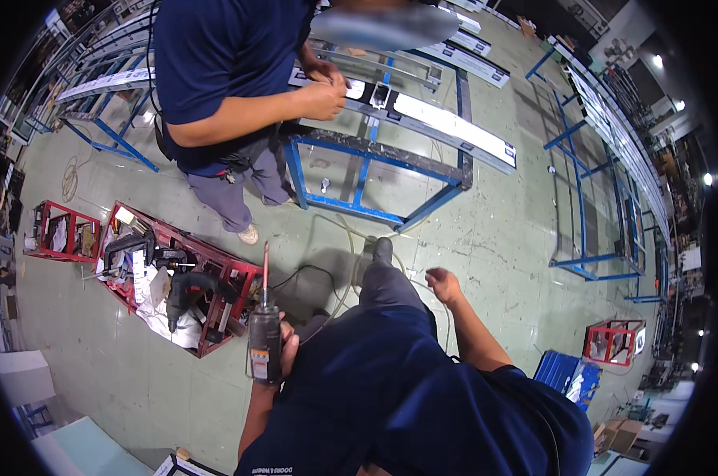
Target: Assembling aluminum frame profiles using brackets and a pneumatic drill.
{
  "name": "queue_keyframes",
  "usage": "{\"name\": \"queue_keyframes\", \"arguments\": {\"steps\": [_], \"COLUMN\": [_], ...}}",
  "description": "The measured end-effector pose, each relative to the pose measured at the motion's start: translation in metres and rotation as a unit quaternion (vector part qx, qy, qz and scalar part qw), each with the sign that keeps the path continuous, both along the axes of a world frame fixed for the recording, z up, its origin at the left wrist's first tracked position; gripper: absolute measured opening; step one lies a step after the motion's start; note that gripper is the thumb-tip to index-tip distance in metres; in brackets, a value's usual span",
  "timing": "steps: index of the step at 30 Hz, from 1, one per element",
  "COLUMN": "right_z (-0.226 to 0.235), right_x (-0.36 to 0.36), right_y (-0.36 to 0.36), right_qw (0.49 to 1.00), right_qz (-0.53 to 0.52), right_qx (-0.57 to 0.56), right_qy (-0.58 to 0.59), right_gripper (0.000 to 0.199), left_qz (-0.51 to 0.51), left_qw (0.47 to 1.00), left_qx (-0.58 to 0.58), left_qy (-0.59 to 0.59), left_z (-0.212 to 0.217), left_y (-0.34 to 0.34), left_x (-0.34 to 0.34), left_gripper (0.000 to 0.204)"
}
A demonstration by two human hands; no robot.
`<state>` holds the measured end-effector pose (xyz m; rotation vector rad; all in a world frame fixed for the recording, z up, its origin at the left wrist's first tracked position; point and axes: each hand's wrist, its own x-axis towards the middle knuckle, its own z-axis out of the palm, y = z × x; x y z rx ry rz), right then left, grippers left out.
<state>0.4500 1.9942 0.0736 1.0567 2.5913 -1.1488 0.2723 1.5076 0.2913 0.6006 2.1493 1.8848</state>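
Left hand wrapped around a dark power tool, bit upright, beside the red tool crate on the floor. Looks heavy, rigid; best gripped round the body. Right hand free, loosely curled, probably empty.

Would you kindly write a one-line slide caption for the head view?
Left hand grips a dark screwdriver-like tool, right hand empty, beside a red tool crate.

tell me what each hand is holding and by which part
Left hand grips a dark power tool around its body, bit pointing up. Right hand holds nothing.
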Motion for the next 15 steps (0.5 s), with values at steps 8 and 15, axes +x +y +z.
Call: {"name": "queue_keyframes", "arguments": {"steps": [8,15], "right_z": [0.117,0.169], "right_x": [-0.26,-0.396], "right_y": [0.119,0.26], "right_qw": [0.955,0.933], "right_qz": [-0.038,0.023], "right_qx": [-0.047,-0.112], "right_qy": [0.289,0.341], "right_gripper": [0.02,0.02], "left_qz": [0.1,0.087], "left_qw": [0.983,0.972], "left_qx": [-0.142,-0.217], "left_qy": [0.06,0.017], "left_z": [0.023,0.055], "left_y": [0.063,0.219], "left_x": [-0.032,-0.084], "left_gripper": [0.009,0.022]}}
